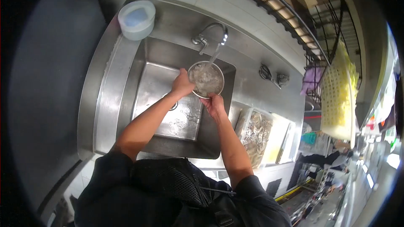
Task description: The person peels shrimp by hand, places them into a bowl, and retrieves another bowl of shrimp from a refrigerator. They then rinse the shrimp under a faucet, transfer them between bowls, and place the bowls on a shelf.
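Observation:
A round metal bowl (223,85) is held under the running faucet (219,27), over the right part of the steel sink (145,84). Water streams into it, and inside lie pale greyish pieces that look like shrimp, partly blurred by the water. My left hand (183,85) grips the bowl's left side, its fingers partly hidden by the rim. At the near edge, my right hand (214,104) is closed on the rim, thumb on top.
Right of the sink stands a clear plastic container (256,132) of shrimp-like pieces. Scissors (269,75) lie on the counter behind. A white lidded tub (136,19) sits at the back left. A yellowish-white perforated basket (338,96) hangs at right, below a black wire rack (290,10).

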Available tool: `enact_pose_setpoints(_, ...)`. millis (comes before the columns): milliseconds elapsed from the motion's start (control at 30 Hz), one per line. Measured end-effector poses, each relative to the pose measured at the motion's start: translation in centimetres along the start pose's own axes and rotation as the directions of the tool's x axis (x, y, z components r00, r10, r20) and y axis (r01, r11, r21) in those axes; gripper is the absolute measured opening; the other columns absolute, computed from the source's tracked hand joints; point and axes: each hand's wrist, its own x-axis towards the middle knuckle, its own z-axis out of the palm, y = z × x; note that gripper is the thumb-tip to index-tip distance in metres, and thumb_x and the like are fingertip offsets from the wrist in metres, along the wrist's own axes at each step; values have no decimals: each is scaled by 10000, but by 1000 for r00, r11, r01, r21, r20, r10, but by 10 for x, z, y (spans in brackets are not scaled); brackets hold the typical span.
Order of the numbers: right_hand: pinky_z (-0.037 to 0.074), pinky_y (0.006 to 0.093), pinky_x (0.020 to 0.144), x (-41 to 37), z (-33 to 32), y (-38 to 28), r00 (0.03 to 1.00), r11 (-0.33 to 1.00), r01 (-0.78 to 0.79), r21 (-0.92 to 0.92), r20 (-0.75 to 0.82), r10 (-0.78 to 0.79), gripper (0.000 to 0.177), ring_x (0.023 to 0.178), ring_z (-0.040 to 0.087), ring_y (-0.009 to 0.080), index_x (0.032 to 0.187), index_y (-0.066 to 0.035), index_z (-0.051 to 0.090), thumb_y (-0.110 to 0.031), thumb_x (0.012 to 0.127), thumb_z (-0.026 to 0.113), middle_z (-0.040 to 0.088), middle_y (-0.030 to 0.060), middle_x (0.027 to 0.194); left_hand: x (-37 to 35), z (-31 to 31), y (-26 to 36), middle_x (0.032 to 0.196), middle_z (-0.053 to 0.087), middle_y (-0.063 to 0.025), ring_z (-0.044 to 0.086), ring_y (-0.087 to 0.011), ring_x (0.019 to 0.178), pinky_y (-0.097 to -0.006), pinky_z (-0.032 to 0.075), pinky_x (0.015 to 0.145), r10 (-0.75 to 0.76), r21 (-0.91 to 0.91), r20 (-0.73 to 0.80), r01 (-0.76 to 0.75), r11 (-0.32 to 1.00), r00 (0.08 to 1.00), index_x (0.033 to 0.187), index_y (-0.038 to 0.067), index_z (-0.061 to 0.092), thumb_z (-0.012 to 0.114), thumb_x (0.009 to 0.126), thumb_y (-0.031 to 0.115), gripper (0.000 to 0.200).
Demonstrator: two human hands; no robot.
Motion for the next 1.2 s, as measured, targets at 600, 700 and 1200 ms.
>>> enact_pose_setpoints(600,646,338,664,-49,20,48,988,969,59,239,-153,-23,349,879,686,281,1272,30,464,52,924,449,622,181,1111,133,53,37,1015,728,-121,683,-331,972,-476,541,804,-341,-525,33,307,794,939,1151,26,642,648,909,518,548)
enact_pose_setpoints(700,648,341,650,-48,20,46,993,977,44,208,-118,-19,385,900,689,296,1303,12,448,62,922,439,605,194,1165,182,45,20,1077,699,-93,650,-278,995,-449,544,789,-373,-586,490,614,528,788,1170,-3,593,583,932,559,611)
enact_pose_setpoints(1200,675,388,660,-75,28,33,990,976,127,179,-76,-115,571,903,700,311,1421,-61,372,105,876,412,578,198,1215,-53,-8,36,1314,563,-218,525,-370,1237,-465,412,1063,646,232,148,-661,714,749,1356,-5,524,703,885,385,637)
